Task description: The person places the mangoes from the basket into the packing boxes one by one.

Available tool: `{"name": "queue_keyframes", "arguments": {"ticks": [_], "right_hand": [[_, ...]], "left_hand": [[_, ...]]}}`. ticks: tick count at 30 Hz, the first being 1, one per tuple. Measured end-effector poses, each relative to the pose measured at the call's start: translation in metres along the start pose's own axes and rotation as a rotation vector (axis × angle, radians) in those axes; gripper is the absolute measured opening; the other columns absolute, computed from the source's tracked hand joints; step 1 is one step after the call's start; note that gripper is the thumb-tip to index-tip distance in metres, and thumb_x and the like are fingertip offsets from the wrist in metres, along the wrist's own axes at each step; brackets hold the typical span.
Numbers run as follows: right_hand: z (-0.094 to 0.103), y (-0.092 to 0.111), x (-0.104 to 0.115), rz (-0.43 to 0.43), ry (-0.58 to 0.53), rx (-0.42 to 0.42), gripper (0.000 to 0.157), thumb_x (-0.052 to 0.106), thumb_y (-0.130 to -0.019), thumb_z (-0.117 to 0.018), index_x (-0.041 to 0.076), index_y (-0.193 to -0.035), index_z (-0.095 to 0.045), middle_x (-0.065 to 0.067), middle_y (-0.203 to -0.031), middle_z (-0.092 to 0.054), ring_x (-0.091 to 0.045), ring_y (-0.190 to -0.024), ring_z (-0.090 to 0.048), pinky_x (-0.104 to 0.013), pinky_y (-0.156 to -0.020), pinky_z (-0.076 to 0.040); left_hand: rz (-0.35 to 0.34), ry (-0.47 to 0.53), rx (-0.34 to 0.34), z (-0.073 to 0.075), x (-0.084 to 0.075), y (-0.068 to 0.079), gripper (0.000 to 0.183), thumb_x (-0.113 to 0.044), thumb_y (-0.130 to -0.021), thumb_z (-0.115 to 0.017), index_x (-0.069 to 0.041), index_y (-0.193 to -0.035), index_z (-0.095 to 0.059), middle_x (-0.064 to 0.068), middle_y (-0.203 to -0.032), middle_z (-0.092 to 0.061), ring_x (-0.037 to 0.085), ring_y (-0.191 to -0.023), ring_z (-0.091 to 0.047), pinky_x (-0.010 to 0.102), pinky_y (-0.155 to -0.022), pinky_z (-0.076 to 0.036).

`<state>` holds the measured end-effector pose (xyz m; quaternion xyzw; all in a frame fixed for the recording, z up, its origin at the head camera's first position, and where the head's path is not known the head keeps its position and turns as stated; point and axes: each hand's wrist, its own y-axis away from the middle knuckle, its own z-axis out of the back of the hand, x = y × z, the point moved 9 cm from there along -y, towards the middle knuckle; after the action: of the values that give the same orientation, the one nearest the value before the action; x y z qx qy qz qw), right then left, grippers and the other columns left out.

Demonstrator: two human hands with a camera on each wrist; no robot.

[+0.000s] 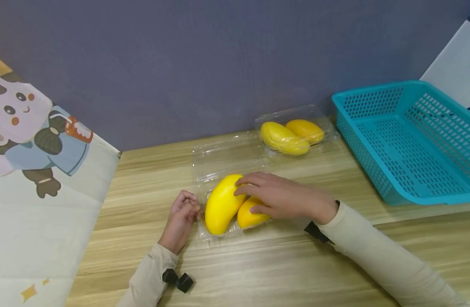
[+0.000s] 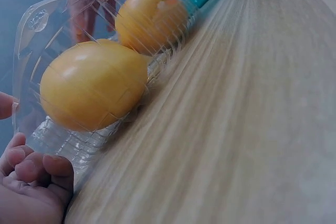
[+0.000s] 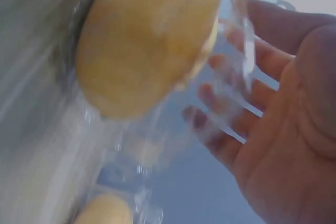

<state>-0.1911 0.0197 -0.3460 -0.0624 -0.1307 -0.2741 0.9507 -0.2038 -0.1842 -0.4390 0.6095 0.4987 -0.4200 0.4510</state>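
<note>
An opened clear plastic clamshell box (image 1: 202,233) lies on the table with its lid (image 1: 229,155) folded back toward the wall. Inside are a long yellow mango (image 1: 221,209) and a smaller orange-yellow mango (image 1: 249,218). At the box's left edge, my left hand (image 1: 182,217) pinches the rim, its other fingers curled in the left wrist view. My right hand (image 1: 284,194) reaches over the right side of the box, its fingertips over the two mangoes. In the right wrist view its fingers (image 3: 268,59) are spread and loosely bent beside the clear plastic.
Behind and to the right, a second clear box (image 1: 327,121) holds two mangoes (image 1: 282,138). A turquoise perforated basket (image 1: 376,170) stands at the right. The grey-blue wall (image 1: 181,76) borders the wooden table (image 1: 142,183) at the back, and a cartoon-printed cloth (image 1: 39,230) hangs at the left.
</note>
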Motion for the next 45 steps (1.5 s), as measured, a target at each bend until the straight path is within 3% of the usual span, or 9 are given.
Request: {"name": "queue_keyframes", "arguments": {"ticks": [6, 16, 28, 34, 40, 45], "right_hand": [[-0.013, -0.006, 0.009, 0.013, 0.048, 0.052, 0.052, 0.037, -0.099, -0.046, 0.024, -0.148, -0.033, 0.004, -0.158, -0.023, -0.021, -0.149, -0.018, -0.042, -0.12, -0.023], [-0.024, -0.009, 0.006, -0.059, -0.005, 0.094, 0.057, 0.047, -0.099, -0.04, 0.03, -0.15, -0.024, 0.008, -0.16, -0.016, -0.02, -0.15, -0.011, -0.048, -0.12, -0.021], [-0.035, -0.011, 0.006, -0.059, -0.011, 0.089, 0.059, 0.048, -0.1, -0.035, 0.031, -0.152, -0.015, 0.008, -0.162, -0.007, -0.022, -0.15, -0.004, -0.054, -0.117, -0.023], [-0.036, -0.012, 0.006, -0.052, -0.019, 0.081, 0.06, 0.048, -0.1, -0.035, 0.029, -0.153, -0.013, 0.007, -0.162, -0.006, -0.023, -0.15, -0.003, -0.054, -0.117, -0.022], [-0.037, -0.011, 0.006, -0.05, -0.011, 0.078, 0.06, 0.048, -0.1, -0.035, 0.029, -0.153, -0.012, 0.006, -0.162, -0.005, -0.023, -0.15, -0.002, -0.054, -0.117, -0.022], [-0.037, -0.01, 0.007, -0.05, -0.015, 0.065, 0.06, 0.046, -0.1, -0.035, 0.027, -0.153, -0.014, 0.005, -0.162, -0.006, -0.025, -0.15, -0.003, -0.054, -0.117, -0.022]], "left_hand": [[-0.008, 0.019, 0.003, 0.0, -0.001, 0.001, 0.02, 0.006, -0.086, -0.042, -0.013, -0.093, -0.044, -0.007, -0.074, -0.046, 0.01, -0.064, -0.044, 0.021, -0.06, -0.043], [-0.015, 0.014, 0.031, 0.0, -0.001, 0.002, 0.018, 0.004, -0.085, -0.044, -0.012, -0.092, -0.045, -0.006, -0.079, -0.049, 0.011, -0.066, -0.047, 0.022, -0.061, -0.043], [-0.015, 0.027, 0.058, 0.0, -0.002, 0.003, 0.019, 0.005, -0.086, -0.043, -0.012, -0.093, -0.046, -0.007, -0.08, -0.049, 0.01, -0.069, -0.048, 0.021, -0.063, -0.045], [0.021, 0.029, 0.105, 0.002, -0.004, -0.005, 0.013, -0.003, -0.093, -0.039, -0.013, -0.09, -0.046, -0.002, -0.07, -0.046, 0.013, -0.064, -0.044, 0.023, -0.064, -0.046], [0.093, 0.005, 0.003, 0.011, -0.004, -0.023, 0.01, -0.013, -0.098, -0.042, -0.013, -0.089, -0.047, -0.002, -0.071, -0.045, 0.012, -0.061, -0.043, 0.022, -0.058, -0.043], [0.151, 0.009, -0.099, 0.022, -0.006, -0.04, 0.017, -0.019, -0.1, -0.041, -0.007, -0.108, -0.05, -0.002, -0.076, -0.057, 0.01, -0.063, -0.052, 0.022, -0.057, -0.048]]}}
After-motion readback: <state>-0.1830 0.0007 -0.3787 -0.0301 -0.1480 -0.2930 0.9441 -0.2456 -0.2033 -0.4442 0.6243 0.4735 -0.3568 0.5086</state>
